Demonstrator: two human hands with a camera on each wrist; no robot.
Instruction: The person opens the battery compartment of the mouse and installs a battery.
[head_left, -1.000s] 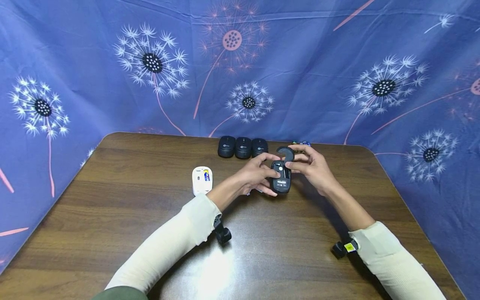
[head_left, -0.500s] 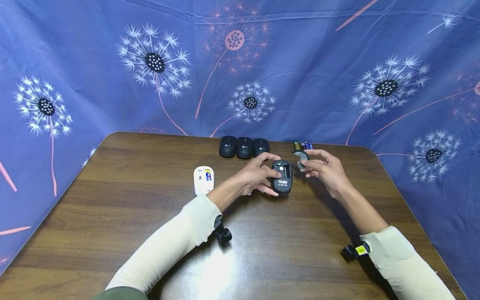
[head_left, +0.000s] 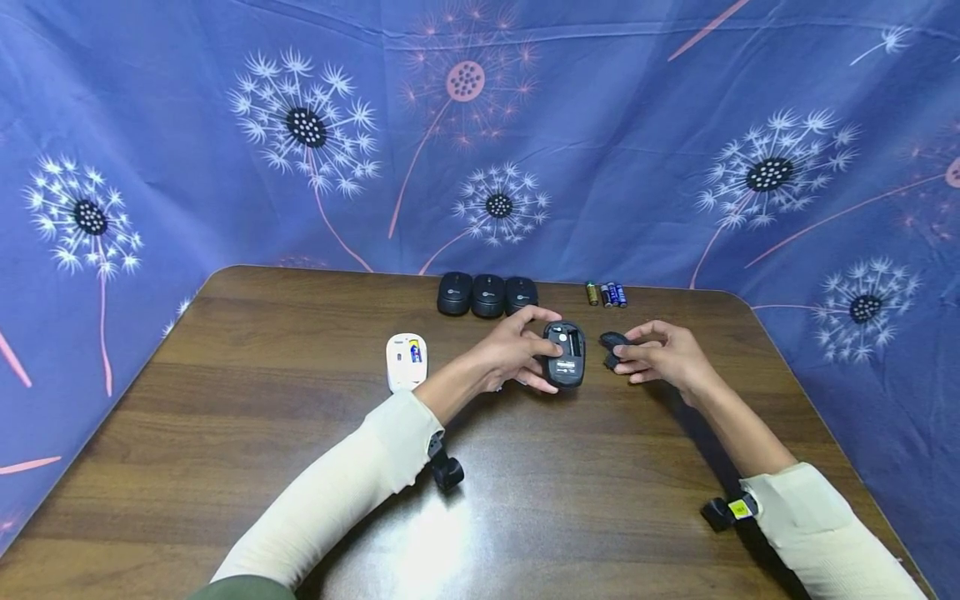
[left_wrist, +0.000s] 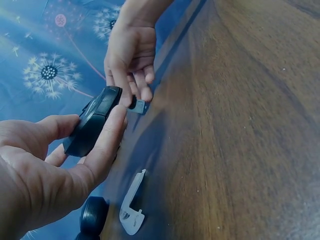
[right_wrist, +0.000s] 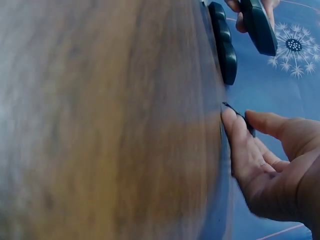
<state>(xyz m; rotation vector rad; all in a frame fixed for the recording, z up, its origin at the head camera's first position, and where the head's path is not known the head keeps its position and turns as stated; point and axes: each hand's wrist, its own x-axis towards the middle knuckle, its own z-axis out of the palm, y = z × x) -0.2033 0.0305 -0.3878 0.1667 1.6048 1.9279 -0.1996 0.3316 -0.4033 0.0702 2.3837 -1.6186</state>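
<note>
My left hand (head_left: 510, 348) grips a black computer mouse (head_left: 568, 373) by its sides, underside facing up and its battery slot uncovered. No battery shows in that slot. To its right, my right hand (head_left: 667, 357) pinches the mouse's black curved battery cover (head_left: 612, 339) just above the table, apart from the mouse. The same cover is seen edge-on in the right wrist view, between thumb and fingers. A white curved battery cover (left_wrist: 131, 219) lies on the table in the left wrist view; in the head view my left hand mostly hides it.
A white mouse (head_left: 401, 367) lies underside up beside my left forearm, a battery (head_left: 415, 351) in its slot. Several loose batteries (head_left: 612, 295) lie at the table's back edge. Three black mice (head_left: 488, 296) stand in a row there, before a blue patterned cloth (head_left: 600, 125).
My right hand has lifted the black battery cover off the mouse and carried it right, then lower toward the table. My left hand still holds the mouse in place. The batteries behind are now uncovered.
</note>
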